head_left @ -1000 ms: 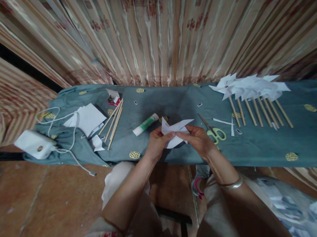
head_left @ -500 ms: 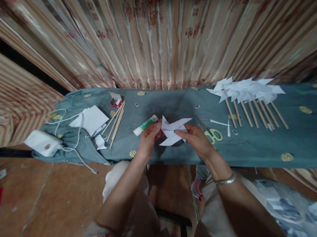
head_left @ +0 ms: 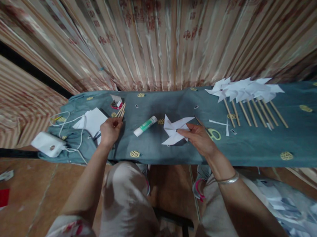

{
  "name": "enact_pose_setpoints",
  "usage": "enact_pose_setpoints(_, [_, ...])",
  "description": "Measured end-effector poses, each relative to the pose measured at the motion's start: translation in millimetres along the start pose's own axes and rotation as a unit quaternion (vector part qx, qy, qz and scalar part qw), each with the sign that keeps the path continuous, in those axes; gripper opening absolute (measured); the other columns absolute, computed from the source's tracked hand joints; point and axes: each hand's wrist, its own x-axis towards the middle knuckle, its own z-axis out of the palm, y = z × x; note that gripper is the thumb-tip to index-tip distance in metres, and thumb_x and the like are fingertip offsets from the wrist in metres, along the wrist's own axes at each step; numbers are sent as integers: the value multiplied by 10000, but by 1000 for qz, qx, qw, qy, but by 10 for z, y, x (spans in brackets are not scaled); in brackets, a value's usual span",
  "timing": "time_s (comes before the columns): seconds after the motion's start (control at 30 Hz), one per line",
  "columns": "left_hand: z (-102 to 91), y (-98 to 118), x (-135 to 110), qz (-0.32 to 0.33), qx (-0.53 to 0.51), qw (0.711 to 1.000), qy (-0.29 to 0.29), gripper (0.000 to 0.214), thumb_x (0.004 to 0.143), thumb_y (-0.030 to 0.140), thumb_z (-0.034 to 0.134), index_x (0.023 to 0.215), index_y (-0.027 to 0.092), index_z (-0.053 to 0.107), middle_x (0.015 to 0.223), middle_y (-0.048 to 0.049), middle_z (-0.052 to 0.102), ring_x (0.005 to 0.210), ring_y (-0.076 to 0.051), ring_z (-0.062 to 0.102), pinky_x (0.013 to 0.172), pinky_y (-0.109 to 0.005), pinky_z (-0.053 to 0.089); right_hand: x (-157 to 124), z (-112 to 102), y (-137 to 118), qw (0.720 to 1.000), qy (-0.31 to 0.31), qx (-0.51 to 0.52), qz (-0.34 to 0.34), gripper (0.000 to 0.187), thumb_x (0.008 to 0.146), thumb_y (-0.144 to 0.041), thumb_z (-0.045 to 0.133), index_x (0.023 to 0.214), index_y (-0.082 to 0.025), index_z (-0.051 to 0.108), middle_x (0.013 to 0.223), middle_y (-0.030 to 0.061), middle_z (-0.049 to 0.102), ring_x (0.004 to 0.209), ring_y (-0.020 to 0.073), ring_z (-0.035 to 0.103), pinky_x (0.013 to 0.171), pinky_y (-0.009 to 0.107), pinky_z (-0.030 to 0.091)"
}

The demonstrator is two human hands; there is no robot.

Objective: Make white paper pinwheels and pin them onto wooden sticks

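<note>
My right hand (head_left: 200, 137) pinches a white paper pinwheel (head_left: 172, 130) by its right side, the thumb near a small dark pin at its centre. My left hand (head_left: 111, 131) has its fingers curled over a few thin wooden sticks (head_left: 121, 109); it grips at least one, though how many is hidden under the fingers. The upper ends of the sticks show beyond the knuckles. Between the hands a glue stick (head_left: 145, 126) with a green label lies on the cloth. Close to my right hand are scissors (head_left: 214, 134) with yellow-green handles.
Finished pinwheels on sticks (head_left: 250, 89) lie in a row at the right. White paper sheets (head_left: 92, 120), a small open red box (head_left: 117, 104) and a white device with cables (head_left: 47, 144) occupy the left. Paper strips (head_left: 226, 127) lie beyond the scissors. A plastic bag (head_left: 292, 203) stands below right.
My left hand has let go of the pinwheel and moved left to the wooden sticks. My right hand keeps the pinwheel in nearly the same place.
</note>
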Motion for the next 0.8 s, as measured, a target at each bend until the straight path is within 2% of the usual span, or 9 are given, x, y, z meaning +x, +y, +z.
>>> enact_pose_setpoints(0.13, [-20,-69,32,25,135,990,-43,329,807,302,572,1040,129,727,1012,-137,732,900,-280,670,774,-321,466,6,3,-9,1000,1,5,-1,334,548,-445,888,760,-217,767,740,10,773,695,182,686,740,323,520])
enact_pose_setpoints(0.23, [-27,-59,43,48,184,980,-51,337,823,298,551,1065,125,709,1068,-156,717,956,-299,665,798,-328,467,15,5,-4,1000,3,14,-3,322,545,-430,890,753,-215,771,736,5,773,696,172,684,736,311,515])
enact_pose_setpoints(0.43, [-24,-9,53,69,253,963,-67,331,862,315,477,1051,154,697,1109,-148,702,905,-285,663,756,-329,462,28,15,-3,1000,7,0,-9,339,534,-436,886,758,-209,769,720,7,767,683,180,680,723,324,522])
enact_pose_setpoints(0.63, [27,-19,95,46,219,973,-60,302,825,289,502,989,156,719,1054,-147,731,925,-310,675,774,-350,466,16,14,-7,1000,11,-9,-7,350,523,-464,881,733,-215,755,695,7,757,680,182,673,701,316,515])
enact_pose_setpoints(0.73, [-3,-30,105,13,135,990,-40,248,778,262,542,910,149,719,936,-124,741,861,-285,677,760,-339,468,12,-5,-7,1000,12,-11,-7,352,531,-467,880,743,-216,754,714,14,763,690,192,678,718,333,524])
enact_pose_setpoints(0.8, [-66,15,62,-10,49,999,1,228,757,256,559,877,134,709,864,-104,728,783,-246,662,727,-322,469,9,-20,-10,1000,7,-11,-7,333,545,-458,878,736,-215,753,729,17,766,694,191,682,738,338,527])
